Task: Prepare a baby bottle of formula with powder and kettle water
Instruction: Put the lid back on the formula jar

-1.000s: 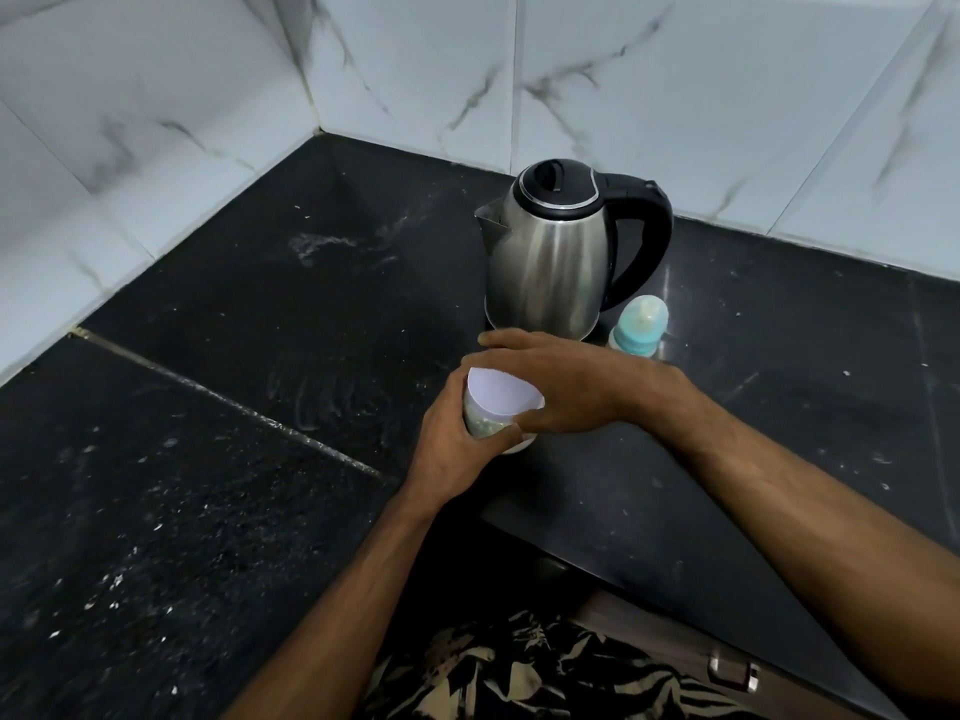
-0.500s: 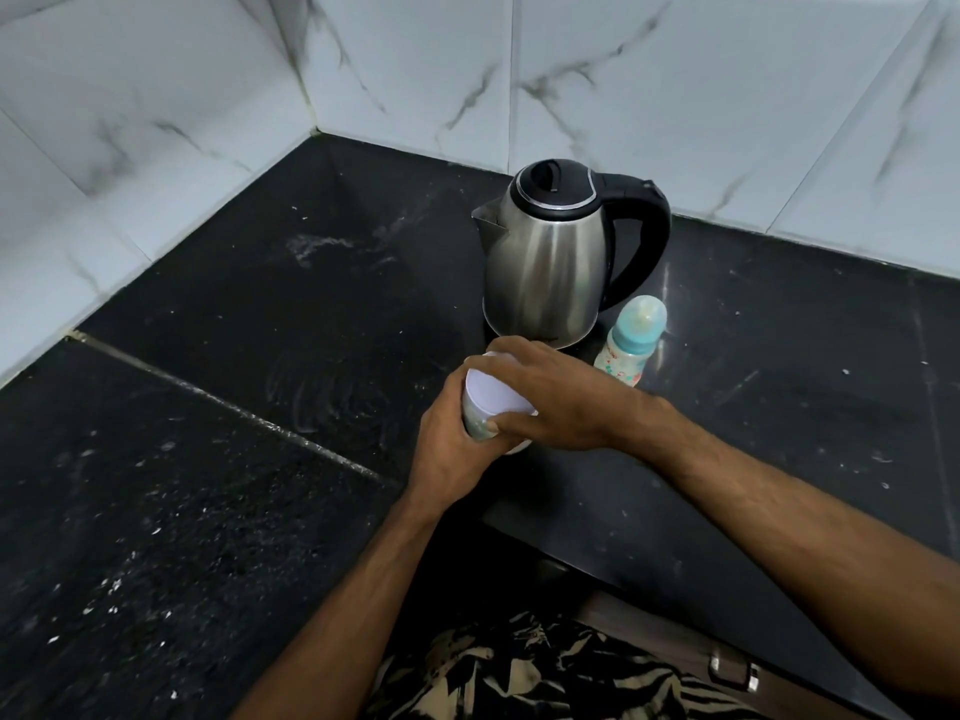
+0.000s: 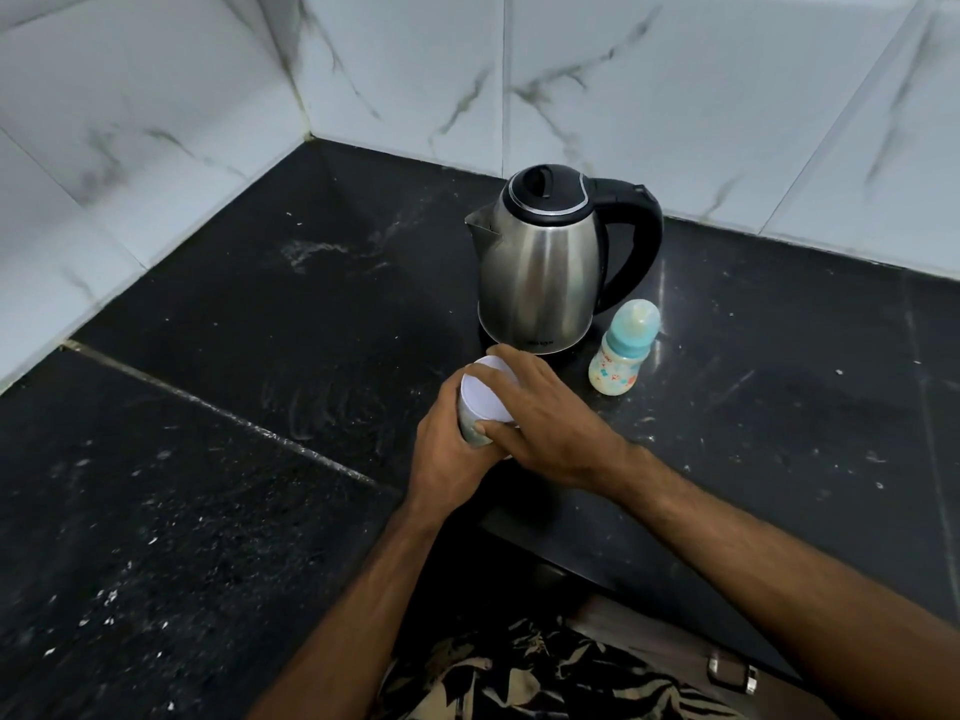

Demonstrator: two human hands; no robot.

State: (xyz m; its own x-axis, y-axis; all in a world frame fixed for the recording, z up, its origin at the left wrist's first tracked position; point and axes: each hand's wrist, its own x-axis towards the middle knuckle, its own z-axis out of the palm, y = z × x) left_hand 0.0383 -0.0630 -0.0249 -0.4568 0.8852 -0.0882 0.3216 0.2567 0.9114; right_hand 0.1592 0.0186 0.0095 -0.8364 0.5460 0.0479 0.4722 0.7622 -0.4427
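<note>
A small round container with a flat white lid (image 3: 485,398) is sitting at the front of the black speckled stone worktop (image 3: 208,459), held between both hands. The left hand (image 3: 447,449) is wrapping its fingers round the container's patterned side from the left, while the right hand (image 3: 540,423) is lying over the lid, thumb and fingers curled round its rim. Just behind the hands, a brushed stainless-steel electric kettle with a black plastic lid and curved black handle (image 3: 545,267) is standing upright, spout pointing left. Beside the kettle's right base, a small translucent baby bottle with a teal collar, clear dome cap and coloured print (image 3: 623,356) is standing upright, apart from the right hand. Pale smears and white flecks are showing on the glossy worktop, and a thin seam is crossing it diagonally. Glossy white marble-veined wall tiles (image 3: 675,96) are meeting in the corner behind. A dark leaf-patterned garment (image 3: 545,678) is filling the bottom edge.
</note>
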